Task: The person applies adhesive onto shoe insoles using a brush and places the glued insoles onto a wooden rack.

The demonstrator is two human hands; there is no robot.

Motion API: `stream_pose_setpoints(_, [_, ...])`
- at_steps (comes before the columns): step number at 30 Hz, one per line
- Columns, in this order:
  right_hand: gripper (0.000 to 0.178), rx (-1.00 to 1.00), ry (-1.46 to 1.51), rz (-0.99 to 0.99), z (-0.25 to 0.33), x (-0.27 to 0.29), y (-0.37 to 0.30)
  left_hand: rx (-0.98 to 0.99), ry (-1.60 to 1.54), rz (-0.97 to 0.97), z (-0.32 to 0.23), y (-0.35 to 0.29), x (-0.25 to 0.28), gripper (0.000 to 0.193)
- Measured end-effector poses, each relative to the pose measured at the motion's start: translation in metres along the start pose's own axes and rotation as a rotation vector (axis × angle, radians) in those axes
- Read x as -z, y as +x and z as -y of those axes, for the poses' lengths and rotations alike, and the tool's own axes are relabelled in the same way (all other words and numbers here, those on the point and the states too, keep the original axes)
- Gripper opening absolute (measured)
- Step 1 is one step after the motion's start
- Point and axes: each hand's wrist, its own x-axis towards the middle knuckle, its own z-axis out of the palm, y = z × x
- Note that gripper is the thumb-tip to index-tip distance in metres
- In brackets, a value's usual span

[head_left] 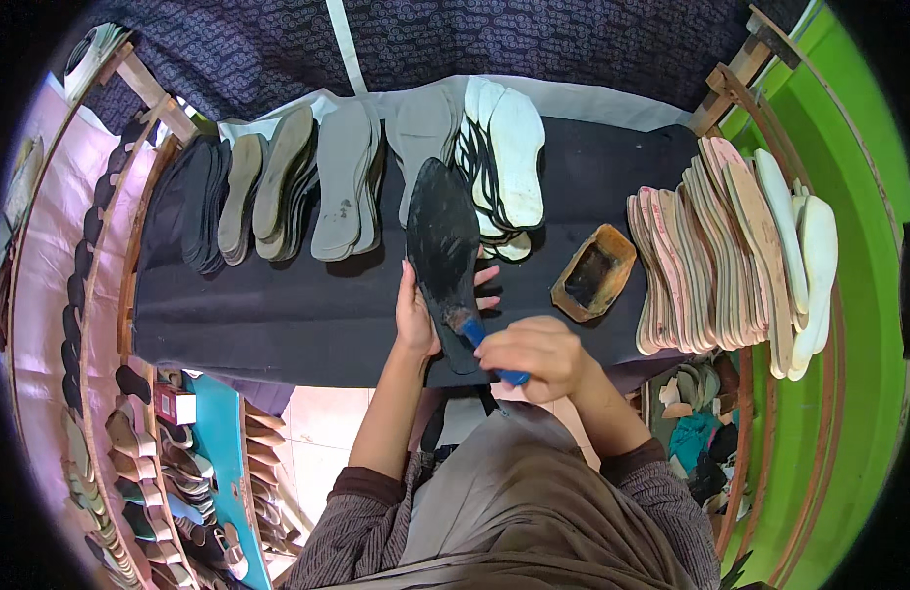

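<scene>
The black sole [441,231] is held above the worktop [278,324] by the left hand [415,317], fingers spread beneath it, while the blue brush [473,333] is gripped in the closed right hand [541,356], its bristles against the sole; coating seems to be in hand, and steady support with even strokes would be called for next. To the right a tan container [573,303] is placed, with tan insoles [691,256] stacked beyond, while grey insoles [345,187] and white insoles [517,162] are piled at the far side, where smearing could be risked.
</scene>
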Motion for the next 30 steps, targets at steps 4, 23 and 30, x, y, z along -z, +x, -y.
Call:
stream_pose_setpoints(4, [0.032, 0.002, -0.100, -0.047, 0.002, 0.003, 0.004, 0.006, -0.027, 0.043, 0.002, 0.000, 0.003, 0.075])
stream_pose_setpoints(23, [0.034, -0.012, 0.002, -0.012, 0.011, -0.012, 0.002, -0.070, -0.046, -0.001, -0.002, 0.000, 0.000, 0.067])
stream_pose_setpoints(30, [0.035, -0.071, 0.048, 0.038, 0.013, -0.015, -0.006, -0.064, 0.053, -0.075, -0.005, -0.001, 0.001, 0.067])
